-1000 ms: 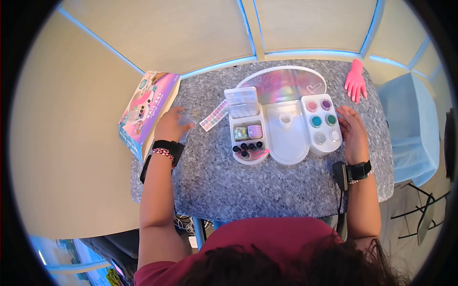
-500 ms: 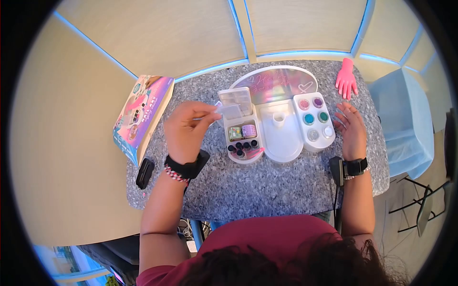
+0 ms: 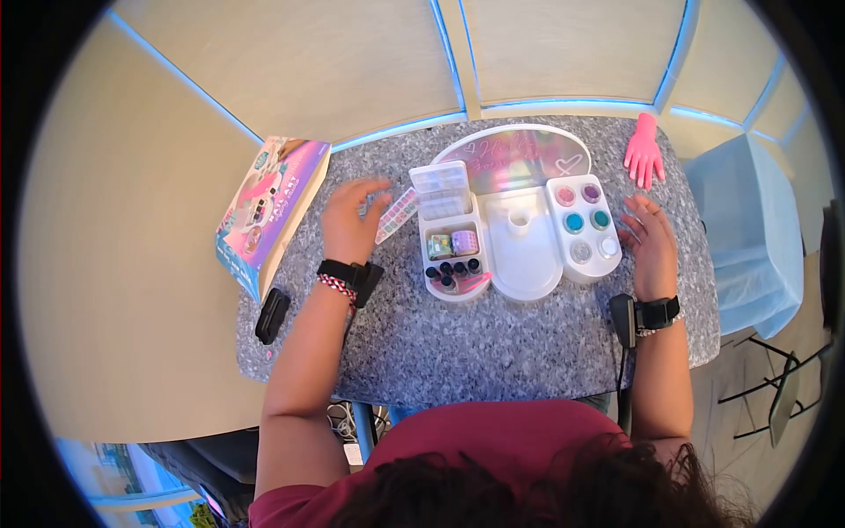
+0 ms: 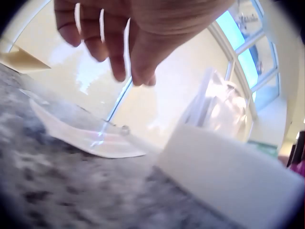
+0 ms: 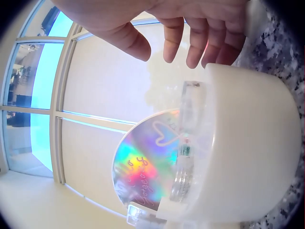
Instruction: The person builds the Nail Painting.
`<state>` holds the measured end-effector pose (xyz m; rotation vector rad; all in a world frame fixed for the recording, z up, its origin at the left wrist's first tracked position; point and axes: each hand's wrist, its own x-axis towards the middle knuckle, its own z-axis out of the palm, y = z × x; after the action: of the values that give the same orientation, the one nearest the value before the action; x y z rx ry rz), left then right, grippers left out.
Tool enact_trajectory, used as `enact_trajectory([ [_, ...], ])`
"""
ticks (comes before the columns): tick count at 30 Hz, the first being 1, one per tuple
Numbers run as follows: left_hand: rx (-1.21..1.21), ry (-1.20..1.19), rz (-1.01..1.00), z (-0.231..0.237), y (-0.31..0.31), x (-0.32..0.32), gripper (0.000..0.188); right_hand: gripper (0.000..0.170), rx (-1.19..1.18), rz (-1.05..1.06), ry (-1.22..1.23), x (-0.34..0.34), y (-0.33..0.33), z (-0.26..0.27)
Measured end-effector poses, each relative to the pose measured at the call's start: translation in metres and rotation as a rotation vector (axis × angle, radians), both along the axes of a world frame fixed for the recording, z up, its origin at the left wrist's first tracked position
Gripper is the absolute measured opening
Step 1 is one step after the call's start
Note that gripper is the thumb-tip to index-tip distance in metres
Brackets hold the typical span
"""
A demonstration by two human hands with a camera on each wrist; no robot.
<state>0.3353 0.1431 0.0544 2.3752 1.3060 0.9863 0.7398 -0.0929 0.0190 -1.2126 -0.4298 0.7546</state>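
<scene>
My left hand [image 3: 352,220] hovers over the table left of the kit, fingers loosely bent with nothing between them, as the left wrist view also shows. Just right of it, a sheet of small coloured stickers [image 3: 398,215] lies on the table, its edge curling up in the left wrist view. Beyond the sheet, a clear compartment case [image 3: 442,189] with a raised lid sits in the white nail art station [image 3: 525,280]. My right hand [image 3: 653,246], fingers relaxed and empty, is beside the station's right section, which holds several glitter pots [image 3: 574,222].
Black-capped bottles [image 3: 453,271] and two decorated rolls [image 3: 451,244] fill the station's left section. An iridescent backboard [image 3: 528,158] stands behind. A pink model hand [image 3: 645,151] lies at the back right, a nail art box [image 3: 268,207] at the left, a black object [image 3: 273,317] nearby.
My left hand rose from the left of the table to the clear case with a small translucent piece, then drew back left without it. My right hand stayed beside the pots.
</scene>
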Motion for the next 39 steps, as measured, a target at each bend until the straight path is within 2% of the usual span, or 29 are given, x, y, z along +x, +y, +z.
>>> enact_trajectory([
  [1, -0.009, 0.185, -0.041, -0.011, 0.009, -0.007, 0.027, 0.033, -0.003, 0.005, -0.004, -0.001, 0.0, 0.001],
  [2, -0.008, 0.185, -0.039, -0.022, 0.012, -0.009, 0.027, 0.033, -0.002, 0.007, -0.004, -0.002, 0.0, 0.001],
  [4, 0.044, 0.369, -0.005, -0.035, 0.013, -0.011, 0.039, 0.033, -0.004, 0.021, -0.007, -0.002, 0.0, 0.0],
  [7, 0.021, 0.369, -0.074, -0.034, 0.018, -0.01, 0.044, 0.034, -0.005, 0.039, -0.006, 0.0, 0.0, -0.001],
  [11, 0.013, 0.356, -0.117, -0.029, 0.017, -0.007, 0.04, 0.033, -0.003, 0.019, 0.001, -0.004, -0.002, 0.004],
  [13, -0.108, 0.379, -0.091, -0.016, 0.012, -0.007, 0.04, 0.033, -0.005, 0.028, -0.008, -0.003, -0.001, 0.003],
  [17, -0.189, 0.362, -0.006, 0.003, 0.001, -0.009, 0.04, 0.033, -0.001, 0.047, -0.009, -0.002, -0.002, -0.001],
  [19, -0.31, 0.279, 0.114, 0.021, -0.008, -0.009, 0.04, 0.034, 0.009, 0.052, -0.007, -0.005, -0.003, 0.003],
  [20, -0.311, 0.283, 0.111, 0.027, -0.01, -0.01, 0.04, 0.034, 0.008, 0.048, -0.004, -0.004, -0.004, 0.003],
  [22, -0.111, -0.05, 0.159, 0.038, -0.012, -0.011, 0.032, 0.033, 0.023, 0.053, -0.02, -0.004, -0.004, 0.002],
  [23, -0.112, -0.044, 0.152, 0.043, -0.014, -0.009, 0.032, 0.033, 0.022, 0.045, -0.015, -0.005, -0.004, 0.003],
  [25, -0.077, -0.354, 0.072, 0.049, -0.024, 0.001, 0.021, 0.033, -0.011, 0.056, -0.036, -0.007, -0.003, 0.007],
  [26, -0.134, -0.453, 0.035, 0.052, -0.034, 0.009, 0.017, 0.033, -0.015, 0.049, -0.037, -0.008, -0.003, 0.007],
  [27, -0.14, -0.456, 0.028, 0.047, -0.036, 0.015, 0.017, 0.033, -0.022, 0.058, -0.037, -0.008, -0.002, 0.007],
  [29, 0.136, -0.335, -0.16, 0.044, -0.042, 0.03, 0.018, 0.033, -0.031, 0.064, -0.041, -0.007, -0.003, 0.007],
  [30, 0.184, -0.243, -0.149, 0.044, -0.052, 0.036, 0.017, 0.032, -0.025, 0.063, -0.033, -0.007, -0.003, 0.007],
  [31, 0.183, -0.245, -0.148, 0.042, -0.054, 0.039, 0.017, 0.032, -0.018, 0.063, -0.024, -0.007, -0.003, 0.006],
  [33, -0.097, -0.215, -0.216, 0.042, -0.056, 0.044, 0.017, 0.031, -0.012, 0.061, -0.018, -0.007, -0.003, 0.005],
  [37, -0.008, -0.183, -0.279, 0.043, -0.053, 0.054, 0.018, 0.031, 0.003, 0.03, -0.042, -0.006, -0.003, 0.006],
  [38, -0.023, -0.055, -0.257, 0.048, -0.054, 0.053, 0.019, 0.031, -0.002, 0.028, -0.042, -0.009, -0.004, 0.011],
  [39, -0.034, 0.066, -0.233, 0.052, -0.053, 0.053, 0.019, 0.03, 0.024, 0.029, -0.154, -0.013, -0.005, 0.02],
])
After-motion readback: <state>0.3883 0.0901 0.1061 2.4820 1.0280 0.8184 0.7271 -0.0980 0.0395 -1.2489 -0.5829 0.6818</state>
